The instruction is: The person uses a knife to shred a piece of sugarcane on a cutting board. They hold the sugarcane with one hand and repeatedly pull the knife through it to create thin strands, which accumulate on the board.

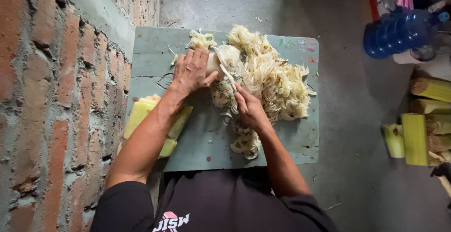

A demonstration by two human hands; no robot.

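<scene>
Grey desk (291,138) by brick wall: left hand (190,72) fingers clamp pale stalk (215,64); knife (225,70), pinched by right hand (251,110), crosses it just right of them.

Pale, cream-white cylindrical stem piece (214,64), lying on its side on a grey-green board (206,138), its long axis running left to right. Its left part is covered by the left hand (190,72), which presses down on it from above; the cut right end shows concentric layers. The knife (224,70), with a thin light blade, stands tilted against that cut end, its handle enclosed in the right hand (250,110). A heap of thin, curled, cream-coloured slices (272,79) lies touching the stem piece on the right, spreading over the board's upper right half, with a smaller trail (246,142) toward the near edge.
</scene>
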